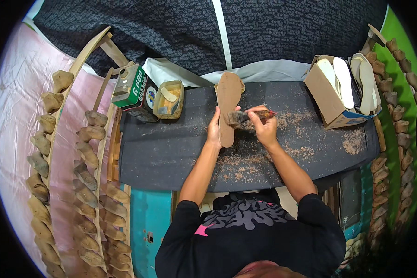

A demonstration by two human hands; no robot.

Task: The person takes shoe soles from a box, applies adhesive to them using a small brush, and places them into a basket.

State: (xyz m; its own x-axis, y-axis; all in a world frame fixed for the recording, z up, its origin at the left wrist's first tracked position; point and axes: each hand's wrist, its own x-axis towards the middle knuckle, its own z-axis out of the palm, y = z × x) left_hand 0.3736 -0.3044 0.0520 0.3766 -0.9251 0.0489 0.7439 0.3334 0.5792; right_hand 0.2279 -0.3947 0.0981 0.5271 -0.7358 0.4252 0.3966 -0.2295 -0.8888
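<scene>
In my left hand (pixel 214 127) is a brown shoe sole (pixel 229 95), gripped along its left edge with the toe end pointing away from me. My right hand (pixel 265 127) is closed round the handle of a brush (pixel 259 114) with dark bristles. Those bristles lie against the middle of the sole, on its right side. Partly hidden under the toe end, another pale brown piece (pixel 242 86) shows at the edges. Brown shavings (pixel 245 162) are scattered over the dark tabletop below and to the right of my hands.
A green metal can (pixel 136 90) and a yellowish tub (pixel 169 99) stand at the table's back left. On the right, a cardboard box (pixel 323 95) holds several pale soles (pixel 343 83). Racks of wooden shoe lasts (pixel 85 176) flank both sides of the dark table (pixel 167 153).
</scene>
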